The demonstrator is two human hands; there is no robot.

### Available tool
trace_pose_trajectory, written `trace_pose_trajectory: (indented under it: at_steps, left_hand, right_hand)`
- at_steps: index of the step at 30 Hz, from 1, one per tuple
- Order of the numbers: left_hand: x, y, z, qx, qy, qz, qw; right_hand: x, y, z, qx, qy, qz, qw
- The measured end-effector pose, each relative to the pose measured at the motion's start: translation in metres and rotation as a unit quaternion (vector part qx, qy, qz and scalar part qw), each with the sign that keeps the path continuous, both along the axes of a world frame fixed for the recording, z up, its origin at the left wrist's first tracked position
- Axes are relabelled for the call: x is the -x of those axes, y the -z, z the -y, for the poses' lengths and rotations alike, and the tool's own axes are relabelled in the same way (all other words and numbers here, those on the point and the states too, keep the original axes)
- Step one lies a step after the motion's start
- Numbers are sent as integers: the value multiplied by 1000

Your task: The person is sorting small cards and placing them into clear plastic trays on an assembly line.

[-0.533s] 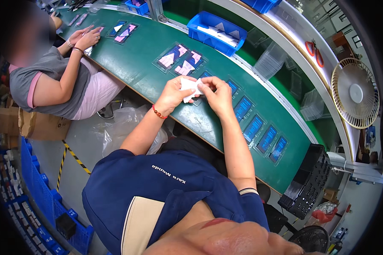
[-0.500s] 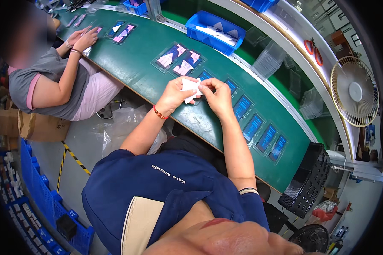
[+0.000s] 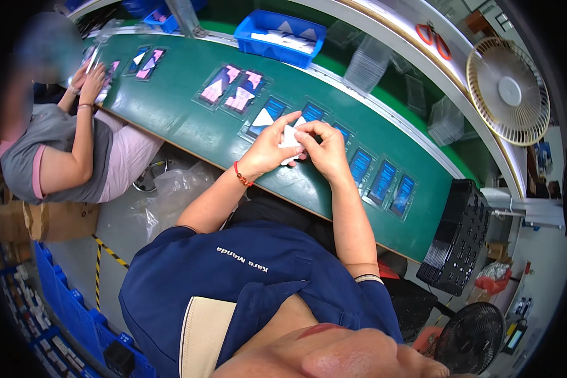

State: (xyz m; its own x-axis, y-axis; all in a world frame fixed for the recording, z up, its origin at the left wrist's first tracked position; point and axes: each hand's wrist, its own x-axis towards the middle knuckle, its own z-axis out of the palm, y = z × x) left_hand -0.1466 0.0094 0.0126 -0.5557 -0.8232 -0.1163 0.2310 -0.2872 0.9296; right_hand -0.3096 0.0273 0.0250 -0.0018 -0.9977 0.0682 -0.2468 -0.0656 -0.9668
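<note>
My left hand [image 3: 272, 148] is closed around a small stack of white paper pieces [image 3: 290, 146] above the front part of the table. My right hand [image 3: 324, 145] pinches at the edge of these pieces, thumb and forefinger together. A white triangle point [image 3: 300, 121] shows just beyond my fingertips, over a blue-printed flat pack; whether it is held or lying there I cannot tell. Left of it, a white triangle [image 3: 263, 118] lies on another blue-printed pack [image 3: 274, 108]. Several more blue packs [image 3: 360, 166] continue in a row to the right, partly behind my right hand.
Two pink-and-blue packs [image 3: 220, 85] with white pieces lie left of the row. A blue bin [image 3: 280, 39] of white pieces stands behind. A black crate [image 3: 453, 239] is at the right end, a fan [image 3: 509, 91] beyond. A co-worker [image 3: 63, 132] sits at left.
The view has shifted, so the table things sit further left. My hands have moved right along the row. A white triangle now shows on the pack that my hands partly covered.
</note>
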Motion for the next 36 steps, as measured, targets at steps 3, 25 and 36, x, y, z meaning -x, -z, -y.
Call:
trace_pose_trajectory:
  at_steps: [3,25,36]
  left_hand:
    - [2,0,1,-9,36,24,999]
    - [56,-13,-17,-52,178,-76,980]
    - [84,-4,-28,45,182,-81,979]
  right_hand:
    - [17,-8,-15,195,186,-232,935]
    - [78,0,-100,201,250,-475,820]
    - [75,8,-103,130,187,-136,964]
